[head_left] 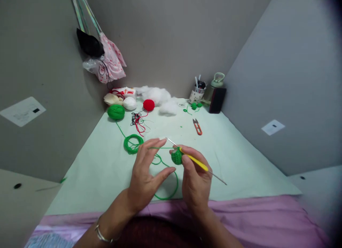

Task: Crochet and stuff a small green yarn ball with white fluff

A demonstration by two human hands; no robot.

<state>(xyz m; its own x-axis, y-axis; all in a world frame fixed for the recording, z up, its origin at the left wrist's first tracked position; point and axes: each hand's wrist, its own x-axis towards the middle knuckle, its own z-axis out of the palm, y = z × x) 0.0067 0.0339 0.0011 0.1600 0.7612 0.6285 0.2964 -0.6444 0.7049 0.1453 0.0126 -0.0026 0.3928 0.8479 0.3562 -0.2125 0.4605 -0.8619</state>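
Over one pale cloth (245,173), the right hand (196,184) holds one hook (197,162) and one crocheted piece (176,157), the left hand (143,180) spread.

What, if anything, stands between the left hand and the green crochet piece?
Nothing visible blocks the left hand: only a strand of green yarn spans the gap to the green crochet piece, while the yellow-handled hook points across just above in view.

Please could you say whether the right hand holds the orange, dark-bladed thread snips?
No, the snips lie on the pale cloth, while the right hand holds a yellow-handled metal crochet hook and green crocheted piece.
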